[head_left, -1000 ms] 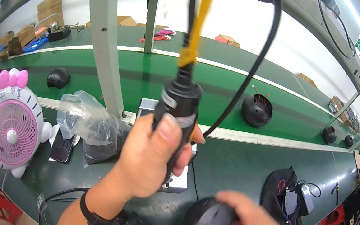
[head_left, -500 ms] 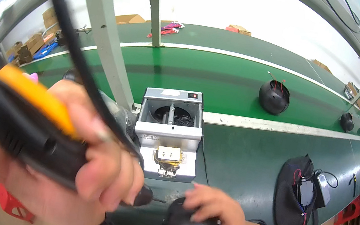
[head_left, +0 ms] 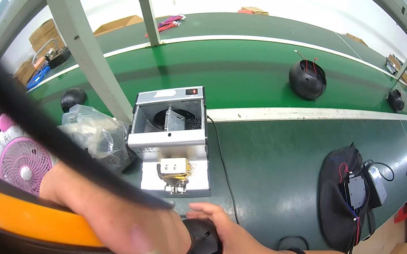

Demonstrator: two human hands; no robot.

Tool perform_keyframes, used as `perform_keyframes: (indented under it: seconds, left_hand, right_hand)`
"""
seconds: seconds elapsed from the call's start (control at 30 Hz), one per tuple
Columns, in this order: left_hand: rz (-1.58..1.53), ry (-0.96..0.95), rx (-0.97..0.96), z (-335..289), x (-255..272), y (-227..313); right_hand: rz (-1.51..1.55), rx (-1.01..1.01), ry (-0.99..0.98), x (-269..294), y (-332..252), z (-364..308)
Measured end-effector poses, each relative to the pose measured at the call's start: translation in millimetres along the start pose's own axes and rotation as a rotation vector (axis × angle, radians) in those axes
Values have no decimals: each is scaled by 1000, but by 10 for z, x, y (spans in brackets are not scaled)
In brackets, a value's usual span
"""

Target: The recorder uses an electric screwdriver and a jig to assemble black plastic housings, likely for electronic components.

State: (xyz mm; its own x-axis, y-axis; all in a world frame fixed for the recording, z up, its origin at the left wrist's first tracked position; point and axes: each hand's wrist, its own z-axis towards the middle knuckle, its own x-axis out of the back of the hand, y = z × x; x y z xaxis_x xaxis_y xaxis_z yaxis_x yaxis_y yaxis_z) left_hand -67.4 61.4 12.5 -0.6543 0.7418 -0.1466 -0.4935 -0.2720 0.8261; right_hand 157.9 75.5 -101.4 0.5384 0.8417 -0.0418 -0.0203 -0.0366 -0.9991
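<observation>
My left hand [head_left: 126, 227] is wrapped round a black and orange electric screwdriver [head_left: 40, 217], which lies across the lower left close to the camera. Its tip is hidden behind my hand. At the bottom middle my right hand [head_left: 236, 247] curls its fingers and thumb round a rounded black plastic shell [head_left: 202, 249], steadying it from the right. My left hand overlaps the shell's left side. Just beyond both hands stands a silver screw feeder [head_left: 170, 143], with an open tray on top and a small brass-coloured mechanism at its front.
A pink fan [head_left: 25, 166] and a clear plastic bag [head_left: 96, 135] are left of the feeder. Black shells, one [head_left: 307, 80] with red wires, sit on the green belt [head_left: 213, 69]. On the right lies a black mesh-covered part [head_left: 335, 196] with electronics. A post [head_left: 81, 34] rises at left.
My left hand and the screwdriver have come down and right to the shell. My right hand has closed further round it. The view has shifted, bringing the fan and bag into sight.
</observation>
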Motion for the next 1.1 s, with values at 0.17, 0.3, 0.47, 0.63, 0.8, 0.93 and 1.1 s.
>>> perform_keyframes:
  seconds: [0.17, 0.3, 0.47, 0.63, 0.8, 0.93, 1.1]
  left_hand:
    - [114, 327, -72, 128, -420, -307]
    - [188, 245, -149, 160, -346, -483]
    - [134, 148, -199, 322, -311, -663]
    - [187, 125, -163, 412, -330, -667]
    - [172, 485, -256, 439, -425, -674]
    - [429, 741, -456, 301, -372, -260]
    - [449, 1041, -237, 135, 42, -493]
  right_hand:
    - [-200, 115, -5, 53, -104, -23]
    - [-185, 74, -17, 71, -139, -17]
    - [-159, -18, -11, 235, -132, -57]
    - [-173, 7, 14, 315, -109, -105]
    - [-403, -88, -51, 432, -162, -126]
    - [-430, 360, 195, 408, -109, -170]
    - [-605, 393, 49, 382, -149, -135]
